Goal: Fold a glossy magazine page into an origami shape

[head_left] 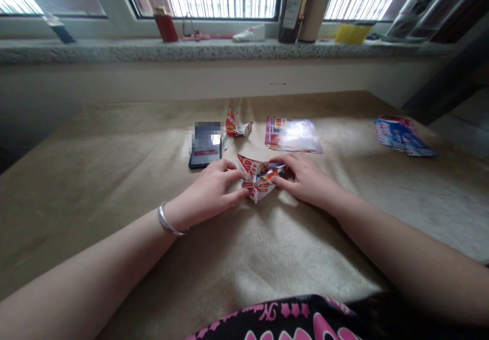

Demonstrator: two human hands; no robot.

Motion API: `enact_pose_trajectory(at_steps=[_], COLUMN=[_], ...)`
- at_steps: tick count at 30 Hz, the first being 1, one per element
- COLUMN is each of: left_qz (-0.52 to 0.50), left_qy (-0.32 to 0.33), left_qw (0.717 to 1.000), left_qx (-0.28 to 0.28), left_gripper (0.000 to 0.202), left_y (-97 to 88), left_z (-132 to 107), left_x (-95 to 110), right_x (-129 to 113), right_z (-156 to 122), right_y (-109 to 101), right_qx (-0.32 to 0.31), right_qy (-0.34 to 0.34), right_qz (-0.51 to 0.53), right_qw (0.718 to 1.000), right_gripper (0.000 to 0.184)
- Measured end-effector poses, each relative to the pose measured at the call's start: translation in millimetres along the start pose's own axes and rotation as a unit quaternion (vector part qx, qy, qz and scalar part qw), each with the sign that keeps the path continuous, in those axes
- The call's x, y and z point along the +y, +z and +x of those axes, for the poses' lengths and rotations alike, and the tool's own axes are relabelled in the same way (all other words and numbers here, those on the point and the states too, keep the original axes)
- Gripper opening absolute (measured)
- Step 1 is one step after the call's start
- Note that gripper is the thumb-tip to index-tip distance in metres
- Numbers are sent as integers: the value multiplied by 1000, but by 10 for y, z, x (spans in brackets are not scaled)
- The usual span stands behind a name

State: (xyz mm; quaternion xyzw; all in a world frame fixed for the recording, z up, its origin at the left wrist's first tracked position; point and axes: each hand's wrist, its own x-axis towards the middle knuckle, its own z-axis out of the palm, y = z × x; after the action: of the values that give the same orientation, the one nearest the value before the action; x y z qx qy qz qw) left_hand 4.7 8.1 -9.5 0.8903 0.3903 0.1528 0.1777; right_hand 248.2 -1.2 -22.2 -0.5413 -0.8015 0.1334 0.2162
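Both my hands rest on a table covered in tan paper (pixel 114 177), pinching a partly folded piece of glossy red-and-white printed paper (pixel 259 178). My left hand (pixel 208 192), with a silver bangle at the wrist, grips its left side with curled fingers. My right hand (pixel 305 177) presses and pinches its right side. A finished folded paper figure (pixel 237 127) of the same print lies just beyond. A dark phone (pixel 206 146) lies screen up beside my left hand.
A stack of glossy leaflets (pixel 292 135) lies beyond my right hand, and a blue leaflet pile (pixel 403 136) sits at the far right. The stone windowsill (pixel 114 49) holds a red container (pixel 165 25), a dark jar (pixel 292 8) and a yellow tub (pixel 353 33).
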Motion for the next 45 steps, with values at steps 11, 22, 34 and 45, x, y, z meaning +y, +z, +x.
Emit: enact_pose_trajectory(at_steps=[11, 22, 34, 45], left_qz=[-48, -209, -150, -149], left_qy=[-23, -51, 45, 38], left_qw=[998, 974, 987, 986], left_qx=[35, 77, 47, 67], left_gripper=[25, 15, 15, 9], left_y=[76, 141, 122, 150], left_z=[-2, 36, 30, 30], left_x=[43, 1, 51, 43], right_x=[-48, -106, -53, -95], right_z=[11, 17, 7, -1], right_y=[105, 90, 97, -7], right_qx=[43, 27, -77, -109], right_qy=[76, 155, 72, 60], right_qz=[313, 398, 305, 284], right_qw=[946, 904, 947, 951], right_gripper=[43, 37, 46, 40])
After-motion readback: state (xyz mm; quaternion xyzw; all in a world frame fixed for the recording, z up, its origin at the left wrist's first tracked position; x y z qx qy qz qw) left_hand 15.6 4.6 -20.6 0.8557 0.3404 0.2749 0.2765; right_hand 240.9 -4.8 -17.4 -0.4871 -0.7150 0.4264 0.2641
